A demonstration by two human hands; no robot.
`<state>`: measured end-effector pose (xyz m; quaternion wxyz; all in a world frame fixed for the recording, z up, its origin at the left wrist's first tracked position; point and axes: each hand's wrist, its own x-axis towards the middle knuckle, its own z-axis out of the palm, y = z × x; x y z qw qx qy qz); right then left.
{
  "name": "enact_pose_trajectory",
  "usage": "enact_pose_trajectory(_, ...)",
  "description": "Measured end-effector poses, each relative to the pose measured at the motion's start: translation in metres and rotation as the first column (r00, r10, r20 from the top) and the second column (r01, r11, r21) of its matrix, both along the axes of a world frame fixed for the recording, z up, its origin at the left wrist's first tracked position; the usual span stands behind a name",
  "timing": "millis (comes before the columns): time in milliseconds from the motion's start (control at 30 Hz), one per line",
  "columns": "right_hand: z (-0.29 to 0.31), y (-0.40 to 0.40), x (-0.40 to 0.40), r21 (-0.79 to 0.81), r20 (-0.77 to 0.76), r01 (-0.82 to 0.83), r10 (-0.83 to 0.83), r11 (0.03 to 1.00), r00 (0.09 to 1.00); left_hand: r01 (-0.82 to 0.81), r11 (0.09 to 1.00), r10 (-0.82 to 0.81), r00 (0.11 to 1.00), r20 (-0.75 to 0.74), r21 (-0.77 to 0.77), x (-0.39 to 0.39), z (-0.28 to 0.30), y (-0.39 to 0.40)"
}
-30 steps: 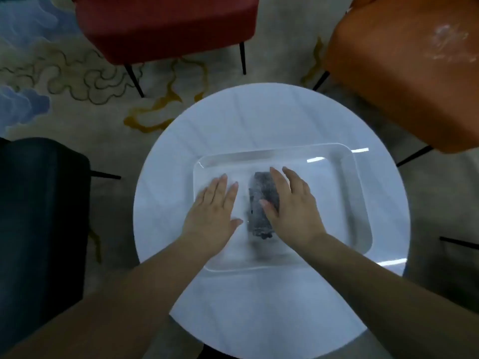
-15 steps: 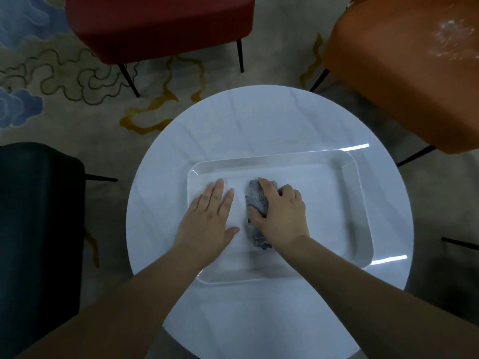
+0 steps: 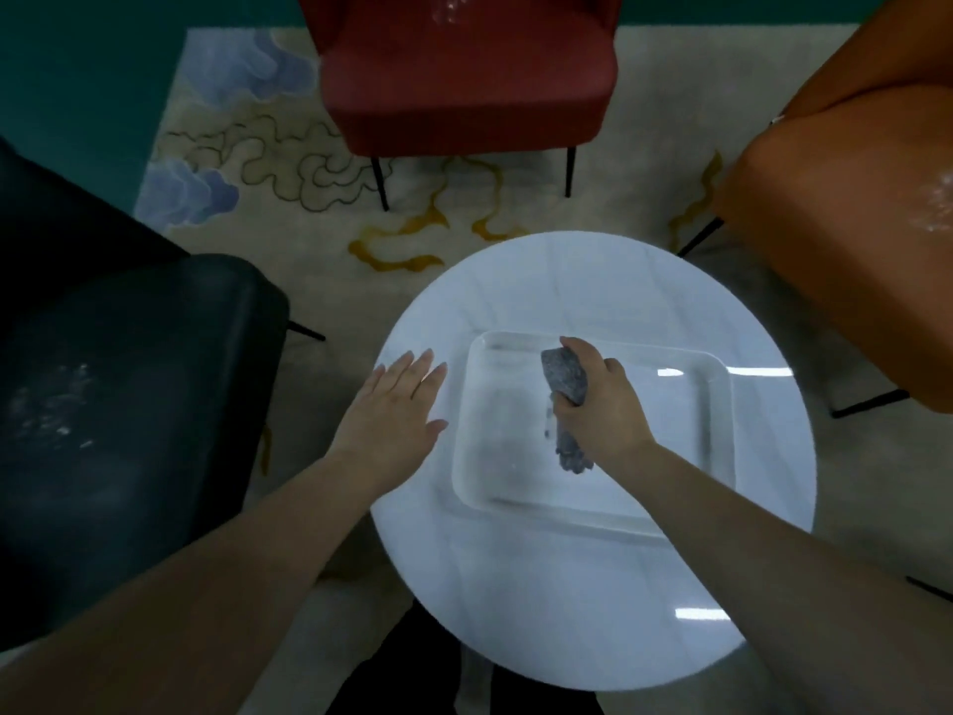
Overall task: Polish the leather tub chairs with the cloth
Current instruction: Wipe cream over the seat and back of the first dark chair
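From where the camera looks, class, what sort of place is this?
Probably a lounge or waiting area: three tub chairs, red, orange and black, ring a round white table on a patterned rug.

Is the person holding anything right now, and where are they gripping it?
The right hand grips the grey cloth around its middle, both ends sticking out. The left hand holds nothing.

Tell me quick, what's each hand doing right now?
Left hand: open, fingers straight, holding nothing, over the table's left edge.
Right hand: fingers curled round the grey cloth, above the clear tray.
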<state>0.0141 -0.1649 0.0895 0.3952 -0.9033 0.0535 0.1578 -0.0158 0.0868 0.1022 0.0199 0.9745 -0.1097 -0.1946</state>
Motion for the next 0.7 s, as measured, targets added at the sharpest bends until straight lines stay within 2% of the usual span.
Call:
enact_pose_trajectory(300,0.079,0.104,0.011,0.027,0.114,-0.18,0.176,0.983,0.978,-0.296,0.955,0.295,0.953,0.071,0.003,-0.038,0.07,0.101)
enact_pose_trajectory(467,0.098,0.193,0.005,0.001,0.14,-0.253,0.251,0.967,0.958,-0.385,0.923,0.385,0.92,0.069,-0.007,-0.063,0.088,0.184)
enact_pose_trajectory(700,0.108,0.347,-0.017,0.028,0.158,-0.371,0.363,0.928,0.918,-0.56,0.828,0.558,0.826,0.076,0.015,-0.129,0.099,0.326)
